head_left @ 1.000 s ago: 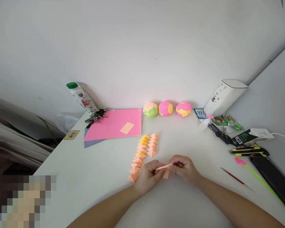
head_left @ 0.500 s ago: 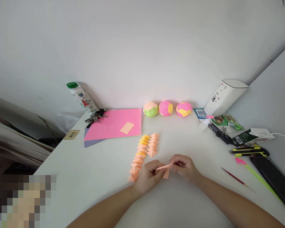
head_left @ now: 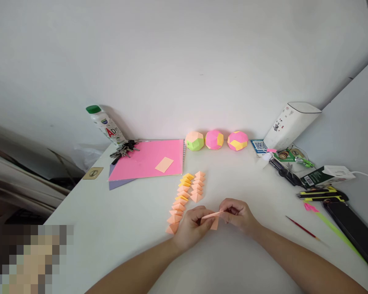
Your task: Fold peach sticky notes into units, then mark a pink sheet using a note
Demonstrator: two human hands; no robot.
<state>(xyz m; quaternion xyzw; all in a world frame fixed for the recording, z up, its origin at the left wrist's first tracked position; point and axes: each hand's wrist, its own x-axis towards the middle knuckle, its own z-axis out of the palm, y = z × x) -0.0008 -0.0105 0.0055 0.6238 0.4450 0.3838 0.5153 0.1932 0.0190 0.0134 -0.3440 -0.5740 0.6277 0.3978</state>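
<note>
A folded piece of peach paper (head_left: 215, 223) is held between my two hands, low over the table. My left hand (head_left: 192, 229) is closed on its left part, thumb along the front. Fingertips of my right hand (head_left: 238, 214) pinch its right end; part of the paper is hidden behind the fingers. Just beyond my left hand, folded peach and yellow paper pieces (head_left: 178, 207) overlap in a long row. A shorter row of folded peach pieces (head_left: 197, 188) lies to its right.
Three folded paper balls (head_left: 214, 140) sit by the wall. At back left are a pink sheet (head_left: 147, 157) with a small peach paper (head_left: 164, 164), keys (head_left: 122, 151) and a white bottle (head_left: 107, 126). A brush (head_left: 303, 228), box cutter (head_left: 322, 194) and black case (head_left: 352, 232) lie on the right.
</note>
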